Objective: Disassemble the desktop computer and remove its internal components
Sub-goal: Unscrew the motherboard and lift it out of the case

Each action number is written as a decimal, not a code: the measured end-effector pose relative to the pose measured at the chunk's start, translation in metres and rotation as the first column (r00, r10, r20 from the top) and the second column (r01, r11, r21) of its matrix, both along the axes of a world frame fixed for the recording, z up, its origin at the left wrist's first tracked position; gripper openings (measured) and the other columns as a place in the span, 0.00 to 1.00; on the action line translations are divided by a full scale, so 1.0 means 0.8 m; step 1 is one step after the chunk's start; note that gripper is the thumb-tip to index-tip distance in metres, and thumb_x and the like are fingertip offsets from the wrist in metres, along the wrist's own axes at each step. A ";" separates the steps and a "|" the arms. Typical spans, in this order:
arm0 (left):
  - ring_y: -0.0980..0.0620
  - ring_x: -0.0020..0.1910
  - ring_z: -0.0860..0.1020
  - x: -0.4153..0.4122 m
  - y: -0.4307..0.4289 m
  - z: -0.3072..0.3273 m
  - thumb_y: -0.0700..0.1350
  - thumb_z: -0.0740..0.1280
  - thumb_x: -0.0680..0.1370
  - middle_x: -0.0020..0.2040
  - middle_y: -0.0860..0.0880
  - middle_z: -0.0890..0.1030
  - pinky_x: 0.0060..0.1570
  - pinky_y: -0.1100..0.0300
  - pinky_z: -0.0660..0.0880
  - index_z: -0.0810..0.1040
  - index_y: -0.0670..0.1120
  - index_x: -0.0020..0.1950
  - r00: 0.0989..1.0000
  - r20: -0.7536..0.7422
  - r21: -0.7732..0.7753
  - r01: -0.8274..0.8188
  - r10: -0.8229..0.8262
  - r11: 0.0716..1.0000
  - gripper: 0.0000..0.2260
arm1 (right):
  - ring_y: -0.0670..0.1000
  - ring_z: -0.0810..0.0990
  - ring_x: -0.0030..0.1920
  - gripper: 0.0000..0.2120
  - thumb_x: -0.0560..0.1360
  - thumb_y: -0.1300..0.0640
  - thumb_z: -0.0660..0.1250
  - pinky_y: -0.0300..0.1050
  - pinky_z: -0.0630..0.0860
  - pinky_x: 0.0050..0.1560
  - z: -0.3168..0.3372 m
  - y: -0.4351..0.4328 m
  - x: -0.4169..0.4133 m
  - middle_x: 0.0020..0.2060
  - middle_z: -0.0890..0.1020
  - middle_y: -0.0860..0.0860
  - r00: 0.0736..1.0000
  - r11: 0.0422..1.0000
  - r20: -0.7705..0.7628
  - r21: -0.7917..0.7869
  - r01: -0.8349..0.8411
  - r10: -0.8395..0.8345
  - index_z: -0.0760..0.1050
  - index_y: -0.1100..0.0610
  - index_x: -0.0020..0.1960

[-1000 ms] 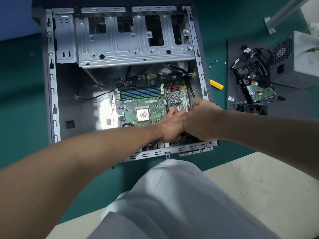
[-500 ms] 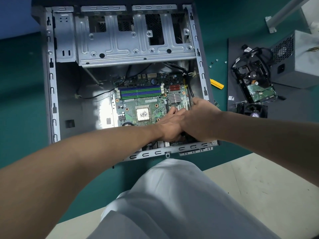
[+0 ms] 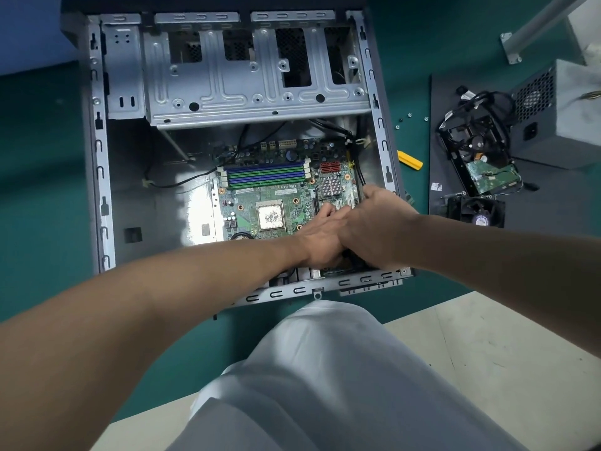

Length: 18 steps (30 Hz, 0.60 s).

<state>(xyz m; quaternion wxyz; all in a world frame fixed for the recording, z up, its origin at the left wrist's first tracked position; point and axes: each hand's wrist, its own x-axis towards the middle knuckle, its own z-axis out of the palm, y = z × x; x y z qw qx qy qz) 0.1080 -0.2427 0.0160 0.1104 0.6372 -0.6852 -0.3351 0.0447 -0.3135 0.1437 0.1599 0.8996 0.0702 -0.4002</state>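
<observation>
**Head view: both hands at the motherboard's lower right corner**

Computer case [image 3: 100, 157] lies open on the green desk [image 3: 39, 190], with the motherboard [image 3: 247, 203] flat on its floor. Left hand [image 3: 320, 239] sits over the board's lower right area, fingers [image 3: 327, 210] bent down by the expansion slots. Whether they grasp anything cannot be told. Right hand [image 3: 374, 229] touches the left, its fingers [image 3: 374, 193] curled round the board's right edge. Yellow tool [image 3: 410, 161], hard drive [image 3: 487, 172] and power supply [image 3: 566, 125] lie right of the case, apart from both hands.

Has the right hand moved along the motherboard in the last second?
No. The right hand stays at the right edge of the motherboard, its far end level with the finned heatsink, as it was a second ago.
</observation>
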 end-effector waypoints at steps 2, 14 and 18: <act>0.56 0.41 0.52 -0.001 -0.002 0.000 0.40 0.64 0.77 0.40 0.61 0.58 0.46 0.60 0.52 0.61 0.57 0.36 0.999 -0.032 0.049 -0.033 0.035 0.998 0.17 | 0.48 0.68 0.29 0.13 0.80 0.51 0.56 0.48 0.57 0.48 0.001 0.000 -0.004 0.31 0.73 0.48 0.998 1.000 0.057 0.024 0.012 -0.014 0.66 0.52 0.37; 0.51 0.50 0.67 0.002 0.000 0.005 0.49 0.62 0.78 0.49 0.52 0.70 0.60 0.49 0.68 0.73 0.49 0.44 0.998 -0.007 0.098 0.066 -0.065 0.993 0.05 | 0.39 0.75 0.33 0.06 0.74 0.55 0.67 0.26 0.68 0.39 0.045 -0.033 -0.015 0.32 0.79 0.43 0.600 0.519 0.133 0.667 0.535 -0.789 0.80 0.52 0.40; 0.54 0.56 0.62 0.004 -0.005 0.005 0.51 0.68 0.75 0.52 0.57 0.70 0.66 0.53 0.56 0.79 0.54 0.44 0.971 0.101 -0.005 0.219 -0.217 0.976 0.02 | 0.44 0.74 0.32 0.04 0.69 0.52 0.74 0.39 0.71 0.38 0.051 -0.054 -0.028 0.31 0.80 0.49 0.176 0.023 -0.076 0.866 0.499 -0.981 0.81 0.52 0.39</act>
